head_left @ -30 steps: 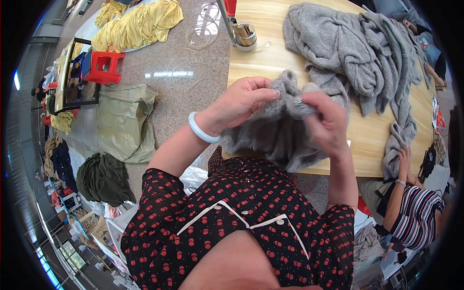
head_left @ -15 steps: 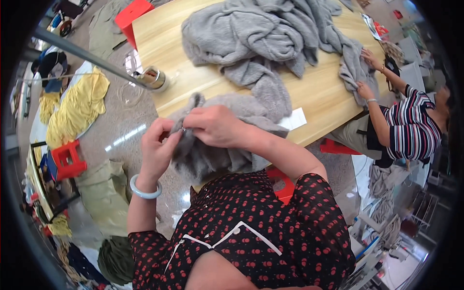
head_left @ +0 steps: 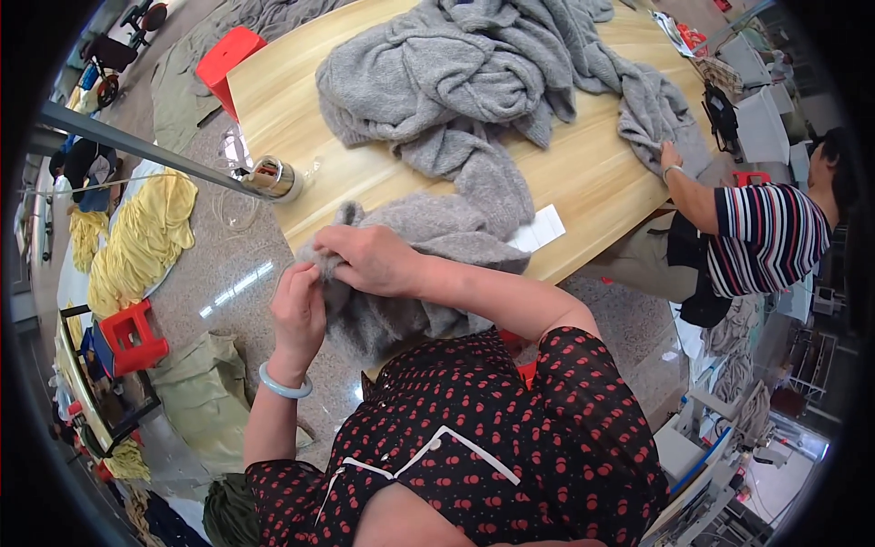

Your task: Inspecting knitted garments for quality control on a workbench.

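A grey fuzzy knit garment [head_left: 383, 319] hangs over the table's near edge, close in front of me. My left hand [head_left: 299, 305], with a pale bangle on its wrist, is closed with thumb and fingers pinched at the garment's left edge. Right beside it, my right hand [head_left: 372, 260] is closed on the same edge from above, its fingers bent down into the knit. The fingertips of both hands almost meet. Whether anything small sits between them I cannot make out. Behind the garment, a larger heap of grey knitwear [head_left: 428, 77] spreads over the table.
The wooden table [head_left: 283, 82] carries a metal can [head_left: 284, 180] at its left edge and a white paper slip [head_left: 545, 228]. A person in a striped shirt [head_left: 775, 228] touches grey knitwear at the right. Red stools [head_left: 135, 337] and yellow fabric [head_left: 146, 242] stand left.
My view has shifted a little. My right hand has turned over the garment's edge, and my left fingers have closed up beside it. The person at the right has leaned back, one hand on the knitwear.
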Available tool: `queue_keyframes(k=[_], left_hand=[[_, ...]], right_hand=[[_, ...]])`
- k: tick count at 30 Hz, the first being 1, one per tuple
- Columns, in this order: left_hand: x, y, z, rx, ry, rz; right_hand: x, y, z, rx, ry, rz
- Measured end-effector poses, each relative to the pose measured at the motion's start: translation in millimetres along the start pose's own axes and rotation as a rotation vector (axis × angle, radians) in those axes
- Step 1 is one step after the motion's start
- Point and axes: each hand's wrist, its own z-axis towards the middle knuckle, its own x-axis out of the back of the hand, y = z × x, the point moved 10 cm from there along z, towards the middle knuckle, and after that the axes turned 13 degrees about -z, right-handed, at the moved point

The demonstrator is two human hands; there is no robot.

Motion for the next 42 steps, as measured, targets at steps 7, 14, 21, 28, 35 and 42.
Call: queue_keyframes(k=[7, 14, 21, 28, 35, 42], left_hand=[[3, 2, 6, -0.077, 0.027, -0.013], [11, 1, 15, -0.115, -0.04, -0.039], [21, -2, 21, -0.116, -0.002, -0.11], [21, 2, 11, -0.141, 0.18, -0.128], [17, 11, -5, -0.151, 0.462, -0.07], [-4, -48, 5, 0.368, 0.186, -0.596]], right_hand=[[-8, -13, 7, 0.164, -0.161, -0.098], [1, -22, 13, 0.275, -0.12, -0.164], [9, -33, 16, 0.418, -0.016, -0.199], [8, -34, 16, 0.346, 0.005, -0.222], [8, -27, 14, 0.25, 0.093, -0.179], [13, -7, 8, 0.164, 0.048, -0.062]])
